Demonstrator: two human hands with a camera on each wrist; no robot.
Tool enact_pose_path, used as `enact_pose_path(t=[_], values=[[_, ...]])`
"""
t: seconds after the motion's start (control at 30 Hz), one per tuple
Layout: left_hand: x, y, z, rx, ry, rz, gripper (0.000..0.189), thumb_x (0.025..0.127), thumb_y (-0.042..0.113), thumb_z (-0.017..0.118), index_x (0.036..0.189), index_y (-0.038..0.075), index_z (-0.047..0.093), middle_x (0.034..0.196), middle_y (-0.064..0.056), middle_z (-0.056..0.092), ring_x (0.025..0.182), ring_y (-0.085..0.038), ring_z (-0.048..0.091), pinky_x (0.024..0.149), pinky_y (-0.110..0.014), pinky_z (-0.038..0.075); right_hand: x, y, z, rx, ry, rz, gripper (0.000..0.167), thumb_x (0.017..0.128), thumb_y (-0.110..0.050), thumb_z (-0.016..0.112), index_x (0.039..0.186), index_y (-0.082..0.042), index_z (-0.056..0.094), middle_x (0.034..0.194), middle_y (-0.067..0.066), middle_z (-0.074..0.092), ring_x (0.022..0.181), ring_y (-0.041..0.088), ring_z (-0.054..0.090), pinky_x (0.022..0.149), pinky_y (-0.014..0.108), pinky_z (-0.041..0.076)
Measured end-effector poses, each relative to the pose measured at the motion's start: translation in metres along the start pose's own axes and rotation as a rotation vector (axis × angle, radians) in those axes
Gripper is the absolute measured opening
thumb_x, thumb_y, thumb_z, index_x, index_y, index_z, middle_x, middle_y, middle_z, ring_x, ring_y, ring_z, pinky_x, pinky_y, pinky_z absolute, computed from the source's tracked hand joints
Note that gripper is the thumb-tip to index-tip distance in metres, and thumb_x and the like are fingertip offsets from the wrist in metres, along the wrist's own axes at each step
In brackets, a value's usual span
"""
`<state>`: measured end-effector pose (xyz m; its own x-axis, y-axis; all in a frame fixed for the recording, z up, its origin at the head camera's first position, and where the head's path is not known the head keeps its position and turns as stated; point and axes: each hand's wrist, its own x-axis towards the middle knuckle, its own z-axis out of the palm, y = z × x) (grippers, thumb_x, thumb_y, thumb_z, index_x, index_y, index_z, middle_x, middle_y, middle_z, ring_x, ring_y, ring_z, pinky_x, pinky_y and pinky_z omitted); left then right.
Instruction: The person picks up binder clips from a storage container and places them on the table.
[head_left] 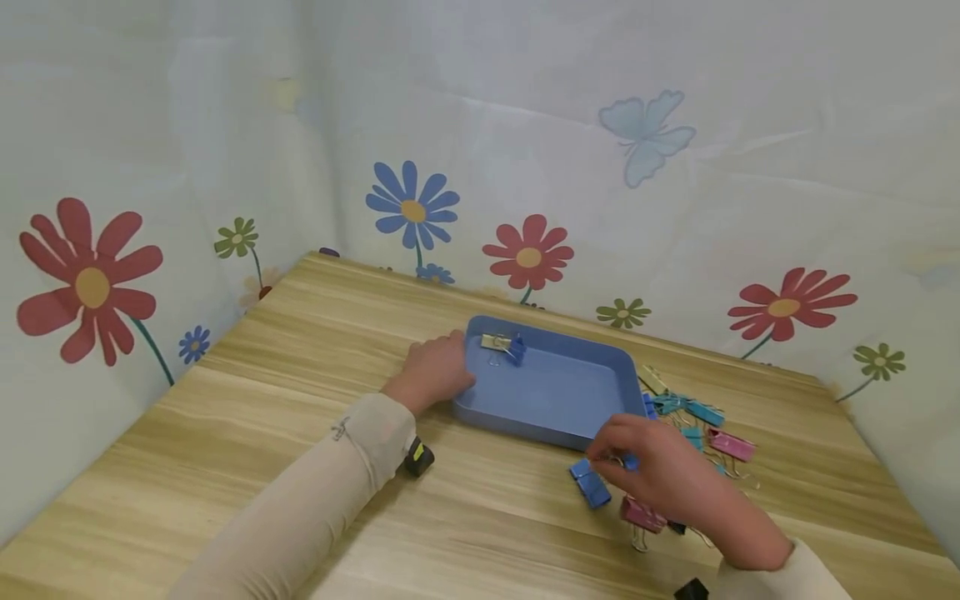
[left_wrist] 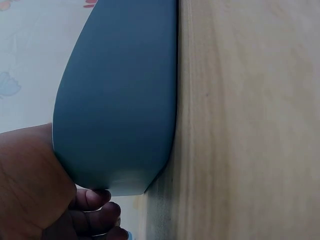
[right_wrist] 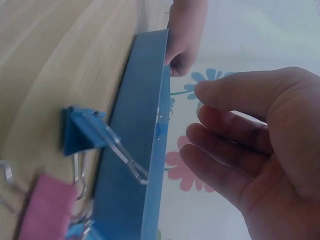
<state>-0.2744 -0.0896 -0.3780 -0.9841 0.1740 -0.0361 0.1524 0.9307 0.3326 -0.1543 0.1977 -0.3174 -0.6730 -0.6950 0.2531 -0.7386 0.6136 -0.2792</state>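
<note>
A blue rectangular tray (head_left: 558, 400) stands on the table. My left hand (head_left: 433, 371) holds its left end, with fingers curled by the wall of the tray (left_wrist: 117, 100) in the left wrist view. Inside, near the far left corner, lie a pale yellow binder clip (head_left: 493, 342) and a blue binder clip (head_left: 516, 350). My right hand (head_left: 660, 467) hovers over loose clips at the tray's near right corner. Its thumb and fingers (right_wrist: 215, 92) are bent apart with nothing between them. Just beside it sits another blue binder clip (head_left: 590, 483), also visible in the right wrist view.
Several more binder clips lie to the right of the tray, among them a teal clip (head_left: 705, 412), a pink clip (head_left: 732, 445) and a yellow clip (head_left: 652, 380). A second pink clip (head_left: 642, 514) rests below my right hand. Flower-printed curtains (head_left: 525, 150) surround the wooden table (head_left: 300, 333).
</note>
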Motion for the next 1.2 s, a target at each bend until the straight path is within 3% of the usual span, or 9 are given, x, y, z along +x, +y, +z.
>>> enact_pose_path(t=[0.3,0.47,0.93,1.2], values=[[0.001,0.000,0.000,0.001,-0.018,0.002,0.056,0.087,0.031,0.060,0.132,0.001,0.046,0.115,-0.013,0.065,0.099,-0.026,0.062,0.091,-0.050,0.042,0.024,-0.004,0.001,-0.041,0.020,0.088,0.016,0.084,-0.010,0.073,0.093,-0.022,0.071,0.093,-0.012,0.065,0.080,0.006,0.064,0.070,0.024,0.054],[0.001,-0.002,0.000,-0.001,-0.013,0.004,0.055,0.087,0.031,0.060,0.131,0.001,0.047,0.112,-0.013,0.066,0.096,-0.026,0.062,0.091,-0.050,0.042,0.038,0.000,0.001,-0.047,0.054,0.097,0.015,0.084,-0.008,0.073,0.095,-0.019,0.071,0.093,-0.006,0.067,0.080,0.010,0.066,0.070,0.023,0.055],[0.005,-0.003,0.003,0.000,-0.021,-0.006,0.058,0.087,0.033,0.060,0.133,0.002,0.045,0.117,-0.012,0.065,0.101,-0.024,0.062,0.093,-0.050,0.042,0.068,0.013,0.003,-0.020,0.113,0.183,0.012,0.088,-0.007,0.068,0.098,-0.011,0.072,0.096,0.003,0.069,0.084,0.018,0.069,0.072,0.035,0.057],[0.005,-0.003,0.003,-0.005,-0.021,-0.008,0.058,0.087,0.033,0.060,0.134,0.002,0.044,0.113,-0.012,0.066,0.098,-0.024,0.062,0.091,-0.049,0.042,0.087,0.027,0.006,-0.034,0.077,0.264,0.013,0.090,-0.012,0.066,0.101,-0.011,0.072,0.100,0.005,0.070,0.085,0.021,0.069,0.074,0.039,0.056]])
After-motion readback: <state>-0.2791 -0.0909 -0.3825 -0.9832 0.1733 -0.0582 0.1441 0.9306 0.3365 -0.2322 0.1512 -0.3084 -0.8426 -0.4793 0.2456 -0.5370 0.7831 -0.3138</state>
